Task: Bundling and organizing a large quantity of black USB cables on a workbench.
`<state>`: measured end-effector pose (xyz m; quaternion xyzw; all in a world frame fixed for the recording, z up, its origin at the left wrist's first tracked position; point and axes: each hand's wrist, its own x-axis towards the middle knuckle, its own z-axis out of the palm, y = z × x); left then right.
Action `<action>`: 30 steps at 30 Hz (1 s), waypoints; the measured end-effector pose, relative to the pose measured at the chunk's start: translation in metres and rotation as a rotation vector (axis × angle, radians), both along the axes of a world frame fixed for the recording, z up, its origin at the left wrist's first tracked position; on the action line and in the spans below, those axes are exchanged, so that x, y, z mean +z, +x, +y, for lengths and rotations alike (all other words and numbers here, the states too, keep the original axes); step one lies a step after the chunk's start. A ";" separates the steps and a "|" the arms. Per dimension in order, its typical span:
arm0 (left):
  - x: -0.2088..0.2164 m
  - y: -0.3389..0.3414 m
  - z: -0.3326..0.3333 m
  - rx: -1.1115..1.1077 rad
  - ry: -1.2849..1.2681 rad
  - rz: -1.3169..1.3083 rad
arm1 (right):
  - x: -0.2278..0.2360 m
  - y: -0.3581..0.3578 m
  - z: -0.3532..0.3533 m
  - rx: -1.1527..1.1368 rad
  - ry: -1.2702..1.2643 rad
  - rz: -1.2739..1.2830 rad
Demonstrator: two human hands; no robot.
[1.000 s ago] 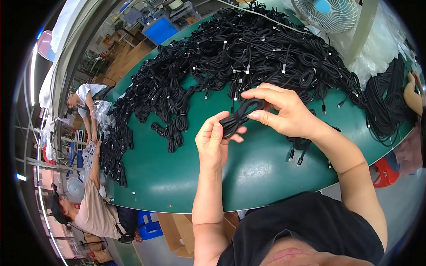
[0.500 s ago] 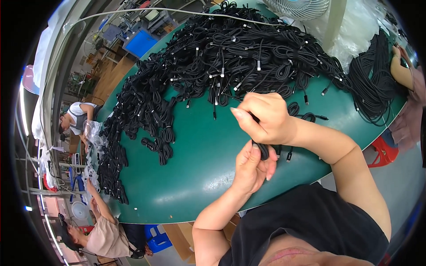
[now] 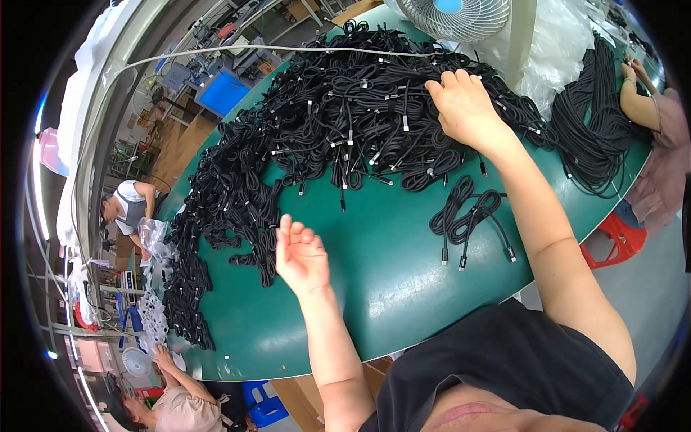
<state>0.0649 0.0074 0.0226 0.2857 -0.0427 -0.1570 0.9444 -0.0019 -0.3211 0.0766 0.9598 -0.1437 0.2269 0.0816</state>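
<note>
Black coiled cables [image 3: 338, 101], many, with metal-ended plugs: one large heap across the far part of the green worktop [image 3: 374, 288], its tail running down the left side toward the near edge.

Right hand [image 3: 466, 108]: over the right part of the heap, back of the hand upward, fingers bent down among the coils — whether the grip is spread or pinching a cable cannot be told, the fingertips being hidden.

Left hand [image 3: 302, 258]: above the worktop, palm partly upward, fingers loosely curled, grip slack and unpressed; just beside it, to the left, small cable bundles [image 3: 265, 263] at the edge of the heap.

Loose cable coils [image 3: 461, 216], a small group: on the worktop between the heap and the person, below the right wrist, plugs pointing toward the near edge.

Hank of long black cables [image 3: 594, 137]: worktop, right end, close to a co-worker's forearm [image 3: 639, 104].

Desk-type fan [image 3: 457, 18], pale cage and blue hub: beyond the heap, beside an upright post [image 3: 522, 43] and clear plastic sheeting [image 3: 561, 54].

Pale cord [image 3: 288, 48]: strung across above the far heap.

Left side: two co-workers, one in a white top [image 3: 129, 191], one in a beige top [image 3: 188, 412] — clear plastic bags [image 3: 152, 234] near them.

Floor level: red stool [image 3: 617, 241], right; blue stool [image 3: 265, 405], lower left.
</note>
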 end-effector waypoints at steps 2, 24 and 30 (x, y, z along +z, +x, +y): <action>-0.002 -0.010 -0.013 -0.009 0.137 -0.078 | 0.002 -0.003 0.000 0.114 0.067 -0.117; 0.012 -0.054 -0.018 -0.613 0.091 -0.132 | 0.011 -0.020 0.107 1.163 0.752 0.206; 0.017 -0.039 -0.030 -0.175 0.231 -0.359 | -0.007 -0.016 0.120 0.607 1.525 0.275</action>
